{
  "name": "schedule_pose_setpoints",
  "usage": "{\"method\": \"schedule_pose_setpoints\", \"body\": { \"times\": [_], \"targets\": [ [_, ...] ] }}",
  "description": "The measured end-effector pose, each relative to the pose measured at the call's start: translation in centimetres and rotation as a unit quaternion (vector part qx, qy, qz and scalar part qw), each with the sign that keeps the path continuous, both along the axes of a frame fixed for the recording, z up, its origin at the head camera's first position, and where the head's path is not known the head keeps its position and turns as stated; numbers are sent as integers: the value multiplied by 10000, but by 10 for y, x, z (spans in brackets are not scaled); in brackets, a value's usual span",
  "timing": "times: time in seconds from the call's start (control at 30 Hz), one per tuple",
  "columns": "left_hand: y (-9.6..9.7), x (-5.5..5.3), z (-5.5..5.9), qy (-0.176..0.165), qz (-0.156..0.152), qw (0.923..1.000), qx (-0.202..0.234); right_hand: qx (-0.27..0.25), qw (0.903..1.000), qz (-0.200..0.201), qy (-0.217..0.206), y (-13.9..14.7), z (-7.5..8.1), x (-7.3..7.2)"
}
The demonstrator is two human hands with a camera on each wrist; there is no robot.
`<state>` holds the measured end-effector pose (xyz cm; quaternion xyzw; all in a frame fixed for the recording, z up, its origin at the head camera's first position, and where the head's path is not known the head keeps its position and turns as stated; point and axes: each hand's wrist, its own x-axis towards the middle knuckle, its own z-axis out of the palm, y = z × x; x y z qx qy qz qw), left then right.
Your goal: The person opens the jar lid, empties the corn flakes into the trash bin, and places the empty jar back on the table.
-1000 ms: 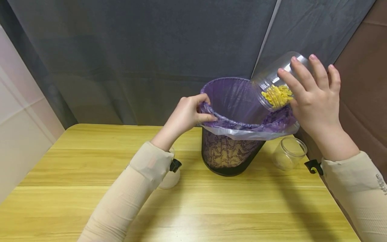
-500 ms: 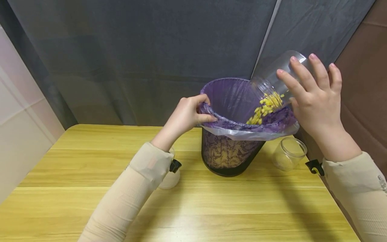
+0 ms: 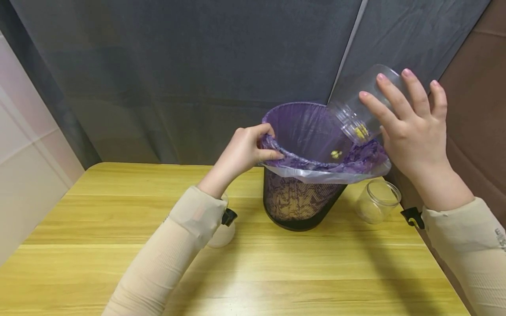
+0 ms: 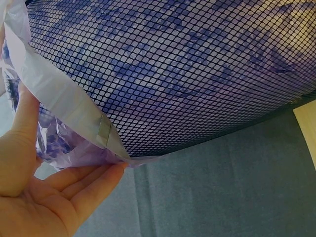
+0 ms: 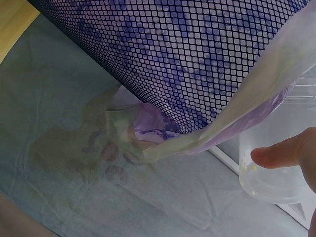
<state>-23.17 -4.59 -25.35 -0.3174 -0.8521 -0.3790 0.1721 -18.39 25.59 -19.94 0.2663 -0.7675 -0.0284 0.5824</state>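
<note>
My left hand (image 3: 253, 142) grips the near-left rim of a black mesh trash bin (image 3: 302, 202), thumb outside, pinching the purple bin liner (image 4: 74, 143) folded over the edge. My right hand (image 3: 415, 127) holds a clear plastic jar (image 3: 369, 98) tipped mouth-down over the bin's right side. A few yellow pieces (image 3: 361, 131) sit near the jar's mouth, and a small cluster of yellow bits (image 3: 336, 154) shows below it inside the bin. In the right wrist view my thumb (image 5: 276, 153) lies along the jar wall, where tiny yellow specks cling.
Another clear jar (image 3: 378, 201) stands on the wooden table (image 3: 253, 272), right of the bin. A further clear container (image 3: 222, 235) is partly hidden behind my left forearm. Grey curtain (image 3: 178, 79) hangs behind the table, and brown cloth (image 3: 482, 109) at the right.
Most of the yellow pieces have poured out of the jar into the bin; only a few stay by its mouth. The jar is tipped slightly further. My left hand has stayed put.
</note>
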Motion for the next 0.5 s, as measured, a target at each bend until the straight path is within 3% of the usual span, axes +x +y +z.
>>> {"method": "schedule_pose_setpoints", "body": {
  "times": [0.5],
  "targets": [
    [1,-2,-1,-18,20,10000,-40,94,9999,99,67,-4,4,3]
  ]
}}
